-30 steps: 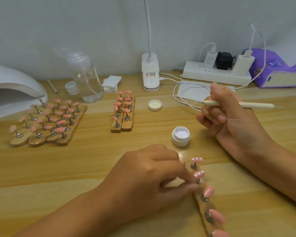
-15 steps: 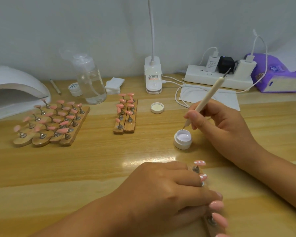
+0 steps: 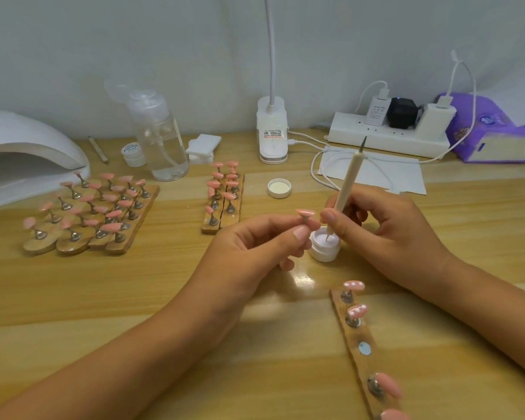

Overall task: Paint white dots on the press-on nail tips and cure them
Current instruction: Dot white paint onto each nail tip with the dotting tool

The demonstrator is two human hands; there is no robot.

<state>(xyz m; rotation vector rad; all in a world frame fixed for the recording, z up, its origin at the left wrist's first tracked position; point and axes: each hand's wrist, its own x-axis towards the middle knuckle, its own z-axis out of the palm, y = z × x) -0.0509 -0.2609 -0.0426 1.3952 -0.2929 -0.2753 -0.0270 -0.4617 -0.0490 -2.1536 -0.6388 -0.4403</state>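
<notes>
- One plain pink nail tip (image 3: pixel 305 212) on a little metal stand is pinched by the left hand (image 3: pixel 249 256), which holds it up just beside the paint pot (image 3: pixel 323 253).
- The right hand (image 3: pixel 388 234) grips a white dotting pen (image 3: pixel 347 180). The pen's low end dips into the white paint in the pot.
- The pot sits on the wooden table (image 3: pixel 134 283), between the two hands.
- A wooden strip (image 3: pixel 353 336) lies near the right arm. Two dotted tips (image 3: pixel 354 285) stand at its far end, then comes a bare round spot (image 3: pixel 364 348), then plain pink tips (image 3: pixel 390 386).
- Lots of spare tips (image 3: pixel 97 207) stand farther back, near the white lamp (image 3: pixel 28 153) on the left.
</notes>
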